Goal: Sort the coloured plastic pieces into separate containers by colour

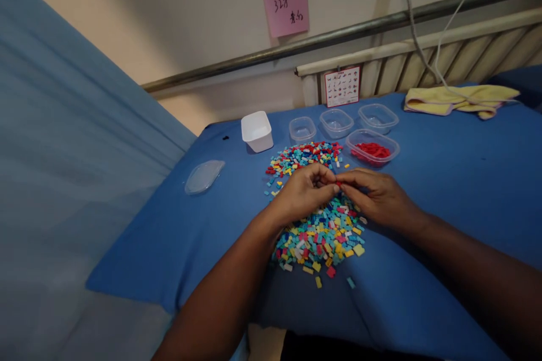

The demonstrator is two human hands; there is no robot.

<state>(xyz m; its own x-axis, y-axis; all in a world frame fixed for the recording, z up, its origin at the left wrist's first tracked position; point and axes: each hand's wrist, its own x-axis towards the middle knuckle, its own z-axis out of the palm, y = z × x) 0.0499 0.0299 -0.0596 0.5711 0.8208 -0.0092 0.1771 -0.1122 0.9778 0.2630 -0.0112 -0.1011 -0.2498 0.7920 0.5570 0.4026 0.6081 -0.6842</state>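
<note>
A heap of small coloured bricks [322, 234] in red, yellow, blue, teal and white lies on the blue cloth-covered table [444, 180]. My left hand [302, 194] and my right hand [376, 197] meet over the middle of the heap, fingertips touching. Both are pinched together on a small red brick [338, 184] between them. Just beyond the heap stands a clear tub holding red bricks [372, 149].
Three empty clear tubs [336, 122] and a white square tub [256, 131] stand behind the heap. A clear lid [204, 176] lies to the left. A yellow towel [461, 100] lies at the back right. A blue curtain [63, 152] hangs on the left.
</note>
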